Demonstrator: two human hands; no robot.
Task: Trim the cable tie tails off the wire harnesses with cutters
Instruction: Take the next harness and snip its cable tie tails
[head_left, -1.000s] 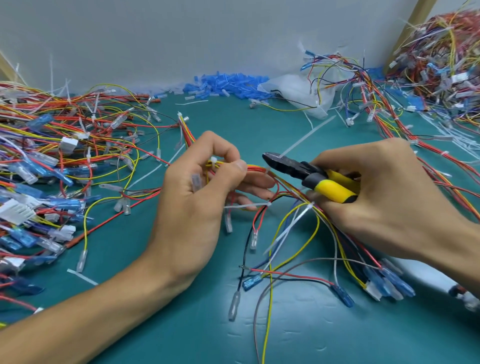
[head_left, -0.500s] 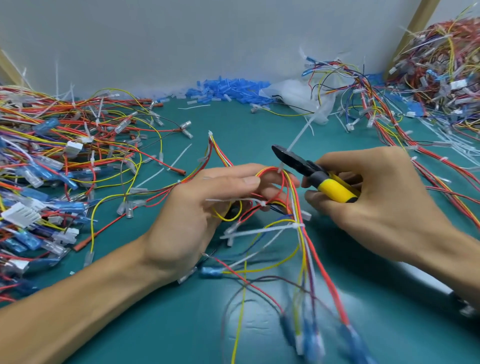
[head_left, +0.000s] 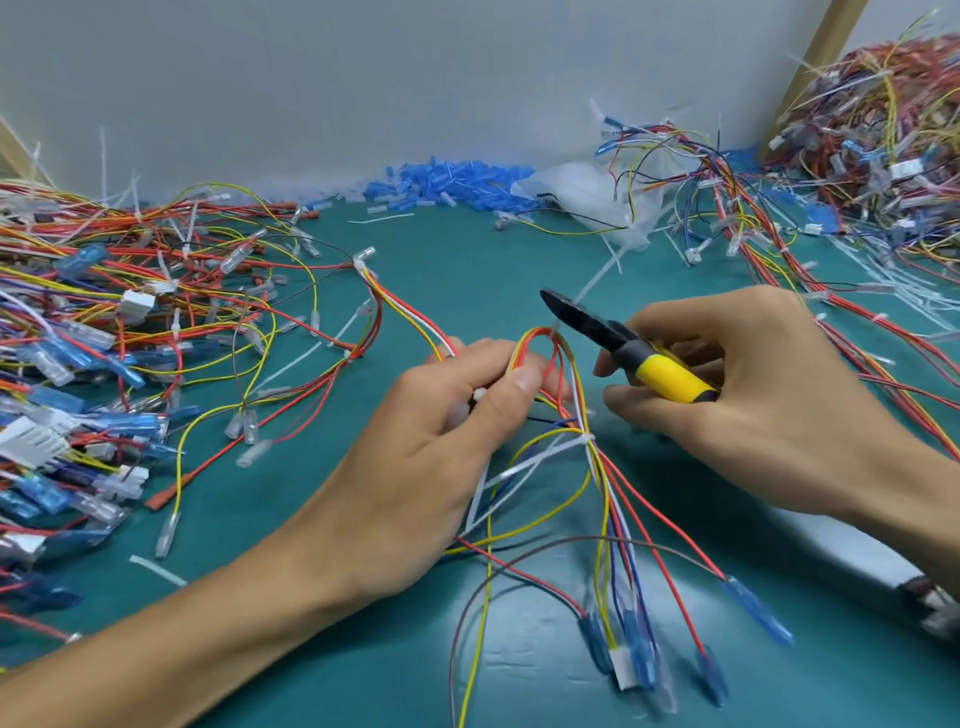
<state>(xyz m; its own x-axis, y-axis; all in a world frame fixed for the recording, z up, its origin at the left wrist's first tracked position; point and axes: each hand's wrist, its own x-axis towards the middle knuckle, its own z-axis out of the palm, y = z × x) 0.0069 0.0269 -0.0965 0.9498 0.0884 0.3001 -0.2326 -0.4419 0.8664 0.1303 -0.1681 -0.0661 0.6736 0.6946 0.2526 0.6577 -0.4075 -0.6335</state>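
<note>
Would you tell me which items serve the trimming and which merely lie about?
In use: yellow-handled cutters in right hand; multicoloured wire harness in left hand; its white cable tie tail.
Lying about: blue plastic sleeve heap; left harness pile; clear plastic bag.

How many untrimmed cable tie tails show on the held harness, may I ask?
2: upper tail at the cutters, lower tail where wires fan out; the left hand may hide more.

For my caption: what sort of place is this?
Probably a wire-harness assembly bench in a workshop: heaps of tied harnesses, a pile of blue terminal sleeves, and cutters in the right hand.
</note>
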